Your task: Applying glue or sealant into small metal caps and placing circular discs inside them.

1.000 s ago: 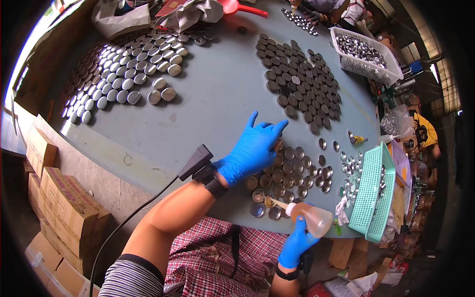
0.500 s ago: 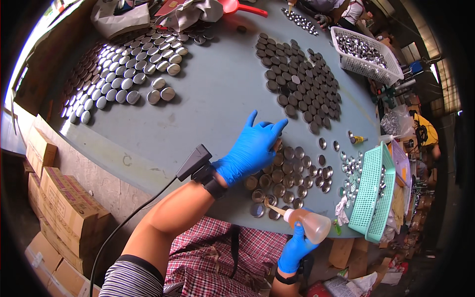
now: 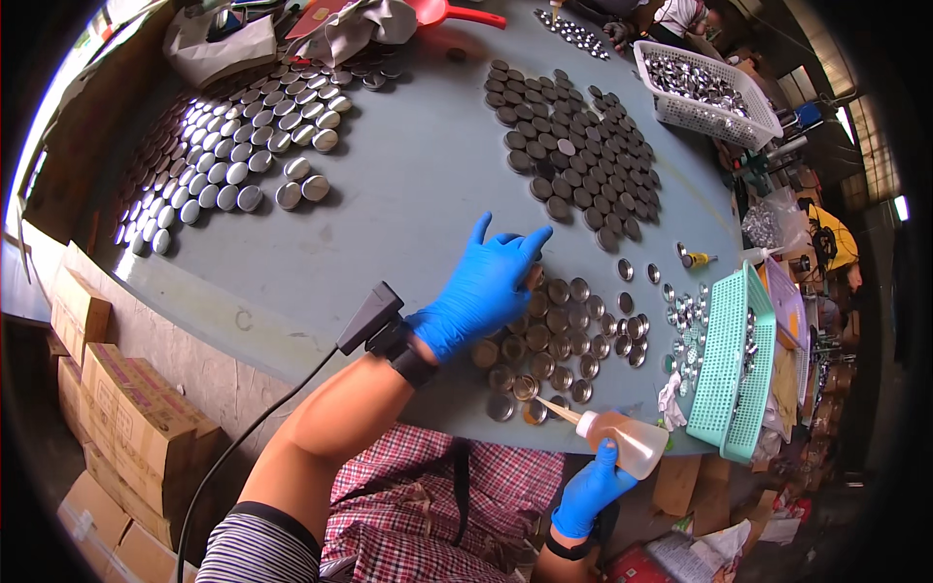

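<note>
My right hand (image 3: pixel 593 486), in a blue glove, grips a translucent squeeze bottle (image 3: pixel 630 442) of amber liquid. The bottle lies tilted, its thin nozzle pointing left to the near shallow round metal caps (image 3: pixel 560 347). The nozzle tip is beside a cap (image 3: pixel 525 388) with a light brown ring inside. My left hand (image 3: pixel 476 287), also gloved in blue, hovers at the far left side of these caps. Two of its fingers stretch out and the middle ones bend. A brownish patch shows by its thumb; whether it is a cap cannot be told.
Dark discs (image 3: pixel 583 155) cover the table's far middle, silvery discs (image 3: pixel 228 155) its left. A green basket (image 3: pixel 734 364) stands right, a white basket (image 3: pixel 705 92) of metal parts far right. A red scoop (image 3: pixel 452 14) lies at the back. Cardboard boxes (image 3: pixel 136 418) are stacked left. A co-worker's hand (image 3: pixel 617 34) is at the far edge.
My right hand and the bottle have moved slightly right, taking the nozzle tip to the right. My left hand keeps nearly the same pose; the whole view has shifted a little.
</note>
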